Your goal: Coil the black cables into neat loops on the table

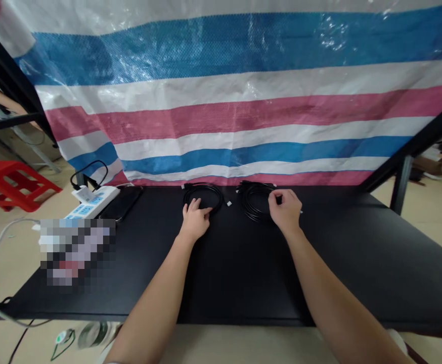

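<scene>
Two coiled black cables lie at the far side of a black table [244, 273]. My left hand [195, 220] rests with its fingers curled on the near edge of the left coil [203, 194], which has white plug ends. My right hand [285, 208] is closed in a pinch on the right side of the right coil [254, 199], a thicker bundle of loops. Both forearms reach forward across the tabletop.
A white power strip [92, 201] with a black plug and a black phone [124, 203] lie at the table's far left. A striped plastic tarp [244, 101] hangs behind. A red stool [14, 184] stands on the floor at left. A blurred patch covers the left table edge.
</scene>
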The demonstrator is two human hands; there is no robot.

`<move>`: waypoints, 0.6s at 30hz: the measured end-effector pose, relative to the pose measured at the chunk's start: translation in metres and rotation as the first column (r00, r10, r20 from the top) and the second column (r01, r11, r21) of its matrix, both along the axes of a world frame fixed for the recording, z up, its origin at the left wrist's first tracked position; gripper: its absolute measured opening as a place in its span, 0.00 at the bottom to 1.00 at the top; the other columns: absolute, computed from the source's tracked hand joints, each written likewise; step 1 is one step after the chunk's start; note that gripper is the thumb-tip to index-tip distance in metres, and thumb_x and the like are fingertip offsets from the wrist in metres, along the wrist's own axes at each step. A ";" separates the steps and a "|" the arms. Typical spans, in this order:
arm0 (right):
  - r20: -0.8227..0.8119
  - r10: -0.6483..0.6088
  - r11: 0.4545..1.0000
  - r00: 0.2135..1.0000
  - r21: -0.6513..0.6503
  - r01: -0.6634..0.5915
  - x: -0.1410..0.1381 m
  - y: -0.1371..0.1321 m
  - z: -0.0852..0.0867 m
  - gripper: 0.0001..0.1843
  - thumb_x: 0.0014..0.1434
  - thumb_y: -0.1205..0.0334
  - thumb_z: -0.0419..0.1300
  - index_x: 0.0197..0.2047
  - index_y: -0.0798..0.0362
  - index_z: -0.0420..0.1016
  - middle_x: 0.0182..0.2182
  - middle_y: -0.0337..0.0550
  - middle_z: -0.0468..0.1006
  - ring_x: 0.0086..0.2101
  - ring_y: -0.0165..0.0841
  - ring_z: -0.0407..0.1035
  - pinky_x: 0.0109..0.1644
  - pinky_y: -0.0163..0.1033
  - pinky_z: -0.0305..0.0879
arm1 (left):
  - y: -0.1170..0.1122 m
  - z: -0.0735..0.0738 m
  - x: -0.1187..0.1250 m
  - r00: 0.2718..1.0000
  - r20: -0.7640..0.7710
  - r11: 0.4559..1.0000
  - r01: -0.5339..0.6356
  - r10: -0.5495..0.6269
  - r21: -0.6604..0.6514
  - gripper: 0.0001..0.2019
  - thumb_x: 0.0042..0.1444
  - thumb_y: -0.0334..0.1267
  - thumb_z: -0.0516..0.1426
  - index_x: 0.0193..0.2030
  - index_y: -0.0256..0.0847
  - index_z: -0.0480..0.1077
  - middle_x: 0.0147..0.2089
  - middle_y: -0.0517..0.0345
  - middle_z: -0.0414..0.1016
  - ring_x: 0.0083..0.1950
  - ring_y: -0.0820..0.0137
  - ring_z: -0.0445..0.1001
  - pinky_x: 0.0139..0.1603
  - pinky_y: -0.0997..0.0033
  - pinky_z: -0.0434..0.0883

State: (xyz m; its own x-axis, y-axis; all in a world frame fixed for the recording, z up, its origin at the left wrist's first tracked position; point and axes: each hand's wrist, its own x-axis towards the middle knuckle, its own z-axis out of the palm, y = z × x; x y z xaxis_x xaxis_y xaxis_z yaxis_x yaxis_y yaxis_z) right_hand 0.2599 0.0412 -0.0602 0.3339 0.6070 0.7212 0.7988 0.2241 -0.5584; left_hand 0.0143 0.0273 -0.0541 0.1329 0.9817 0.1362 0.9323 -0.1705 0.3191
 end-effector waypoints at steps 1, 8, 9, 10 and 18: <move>-0.024 -0.029 0.999 0.999 -0.016 0.029 0.005 -0.002 -0.002 0.05 0.49 0.62 0.53 0.23 0.48 0.65 0.23 0.41 0.71 0.29 0.37 0.66 0.39 0.44 0.64 | 0.001 0.000 0.000 1.000 0.006 1.000 -0.004 0.004 0.004 0.18 0.55 0.31 0.52 0.48 0.52 0.76 0.63 0.51 0.66 0.66 0.55 0.59 0.64 0.43 0.56; -0.142 -0.251 0.928 0.958 -0.316 0.196 0.023 -0.009 -0.002 0.04 0.45 0.62 0.54 0.27 0.50 0.69 0.29 0.46 0.73 0.38 0.42 0.67 0.41 0.46 0.63 | 0.005 -0.003 -0.004 0.995 0.077 0.993 -0.073 0.066 0.094 0.17 0.52 0.28 0.53 0.41 0.46 0.79 0.57 0.48 0.72 0.62 0.55 0.66 0.62 0.47 0.61; -0.141 -0.278 0.907 0.950 -0.365 0.211 0.024 -0.009 -0.002 0.06 0.44 0.62 0.55 0.29 0.51 0.70 0.31 0.47 0.73 0.39 0.43 0.67 0.41 0.47 0.63 | 0.006 -0.005 -0.005 0.993 0.097 0.990 -0.077 0.066 0.115 0.16 0.52 0.28 0.53 0.40 0.45 0.79 0.56 0.48 0.73 0.61 0.55 0.67 0.61 0.49 0.63; -0.137 -0.297 0.888 0.945 -0.404 0.220 0.026 -0.008 -0.003 0.08 0.43 0.61 0.56 0.30 0.51 0.71 0.32 0.48 0.73 0.39 0.43 0.66 0.42 0.47 0.63 | 0.008 -0.007 -0.007 0.991 0.120 0.988 -0.072 0.056 0.136 0.16 0.51 0.28 0.53 0.39 0.45 0.80 0.54 0.48 0.74 0.59 0.55 0.69 0.60 0.51 0.65; -0.126 -0.274 0.847 0.954 -0.501 0.177 0.028 -0.007 0.001 0.10 0.45 0.57 0.58 0.29 0.52 0.75 0.30 0.49 0.75 0.37 0.44 0.69 0.44 0.48 0.64 | 0.014 -0.016 -0.012 0.971 0.225 0.976 0.032 -0.081 0.214 0.12 0.50 0.33 0.55 0.36 0.43 0.80 0.47 0.49 0.77 0.48 0.59 0.76 0.55 0.57 0.71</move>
State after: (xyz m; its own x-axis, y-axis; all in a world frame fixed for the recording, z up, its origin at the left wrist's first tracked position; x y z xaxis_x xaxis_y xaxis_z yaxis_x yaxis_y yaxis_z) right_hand 0.2881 0.0344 -0.0587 0.6014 0.7515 0.2712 0.6653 -0.2832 -0.6908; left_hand 0.0028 0.0417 -0.0701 0.1283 0.9203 0.3697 0.8242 -0.3063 0.4763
